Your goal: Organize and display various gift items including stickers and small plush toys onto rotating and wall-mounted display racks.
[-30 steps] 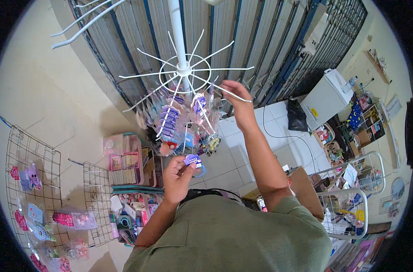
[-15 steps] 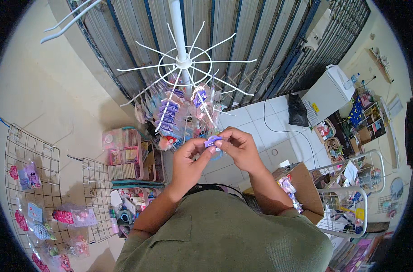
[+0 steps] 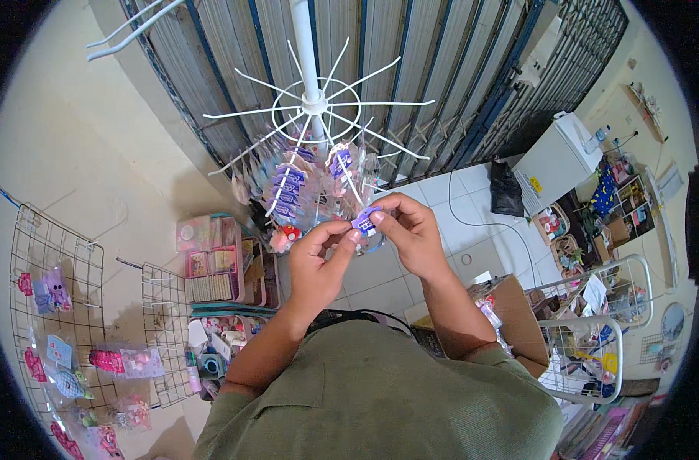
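Observation:
My left hand (image 3: 316, 262) and my right hand (image 3: 410, 231) meet in front of my chest, both pinching a small purple-carded packet (image 3: 364, 221). A clear plastic part of the packet hangs below my fingers. Just beyond them stands a white rotating display rack (image 3: 316, 100) with thin wire arms. Several purple-carded packets (image 3: 287, 189) hang from its lower arms, close to my hands.
A wire grid panel (image 3: 52, 307) with hung toys leans at the left. Boxes of small goods (image 3: 215, 260) sit on the floor below the rack. A cardboard box (image 3: 514, 314) and a white wire basket (image 3: 587, 345) are at the right, a metal shutter (image 3: 411, 69) behind.
My right hand came down from the rack's arm and joined my left hand on the purple packet. Both hands now hold it slightly higher and nearer the rack.

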Demonstrator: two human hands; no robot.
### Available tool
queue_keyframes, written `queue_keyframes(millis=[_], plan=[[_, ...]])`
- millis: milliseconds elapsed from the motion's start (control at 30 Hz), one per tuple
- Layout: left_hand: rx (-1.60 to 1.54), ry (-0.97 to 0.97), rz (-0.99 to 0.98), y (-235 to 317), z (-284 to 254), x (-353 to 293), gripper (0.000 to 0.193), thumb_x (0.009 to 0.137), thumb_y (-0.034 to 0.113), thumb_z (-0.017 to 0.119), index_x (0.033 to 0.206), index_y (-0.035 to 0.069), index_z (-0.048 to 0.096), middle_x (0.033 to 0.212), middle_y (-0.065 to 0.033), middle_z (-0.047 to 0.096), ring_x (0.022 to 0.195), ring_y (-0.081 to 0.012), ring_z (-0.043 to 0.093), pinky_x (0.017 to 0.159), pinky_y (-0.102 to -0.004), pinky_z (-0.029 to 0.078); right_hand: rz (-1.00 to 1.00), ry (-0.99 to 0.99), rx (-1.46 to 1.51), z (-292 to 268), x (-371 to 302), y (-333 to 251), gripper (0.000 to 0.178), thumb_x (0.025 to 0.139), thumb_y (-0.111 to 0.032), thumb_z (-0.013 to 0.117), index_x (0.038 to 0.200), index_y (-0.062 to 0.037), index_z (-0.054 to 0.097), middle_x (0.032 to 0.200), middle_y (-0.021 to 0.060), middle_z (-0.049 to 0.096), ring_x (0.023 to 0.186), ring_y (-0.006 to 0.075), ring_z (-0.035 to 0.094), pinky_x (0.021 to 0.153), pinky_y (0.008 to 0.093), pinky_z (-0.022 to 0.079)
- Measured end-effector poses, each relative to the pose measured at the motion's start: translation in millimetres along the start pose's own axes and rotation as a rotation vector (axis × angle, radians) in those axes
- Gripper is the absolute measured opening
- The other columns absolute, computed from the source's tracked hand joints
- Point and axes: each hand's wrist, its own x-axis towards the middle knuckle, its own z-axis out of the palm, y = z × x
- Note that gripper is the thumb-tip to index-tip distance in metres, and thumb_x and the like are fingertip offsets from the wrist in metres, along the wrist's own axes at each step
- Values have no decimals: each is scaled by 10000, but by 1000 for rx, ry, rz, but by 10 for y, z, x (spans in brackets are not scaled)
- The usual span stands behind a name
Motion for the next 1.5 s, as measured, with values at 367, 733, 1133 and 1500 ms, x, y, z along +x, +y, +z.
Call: queue_keyframes(millis=[367,733,1133,1500], plan=[[10,-3,35,-94,-8,47,150,965,54,677,1083,-38,673,949,-52,715,852,-72,652,723,-222,512,-125,36,-29,22,36,89,200,989,-27,608,1179,11,656,1078,61,682,988,113,628,880,278,504],[47,22,-99,-158,-176,-396,351,988,37,608,1322,-70,588,1272,-186,674,1178,-202,644,1017,-310,480,-232,180,-298,78,578,334,171,967,-77,659,1116,4,682,954,30,694,822,65,596,746,241,491],[122,106,-168,-277,-740,-568,137,1019,71,572,1045,-35,654,908,-77,701,828,-138,666,818,-292,528,-352,370,-380,150,507,406,301,945,-66,677,1233,-18,602,999,58,680,882,111,636,772,268,501],[39,-225,-286,-482,-782,-535,148,1003,81,606,1106,-11,658,984,-64,696,896,-118,646,828,-275,518,-34,635,-585,-190,-934,964,294,943,-51,637,1231,-32,582,965,28,652,852,98,610,736,259,485]])
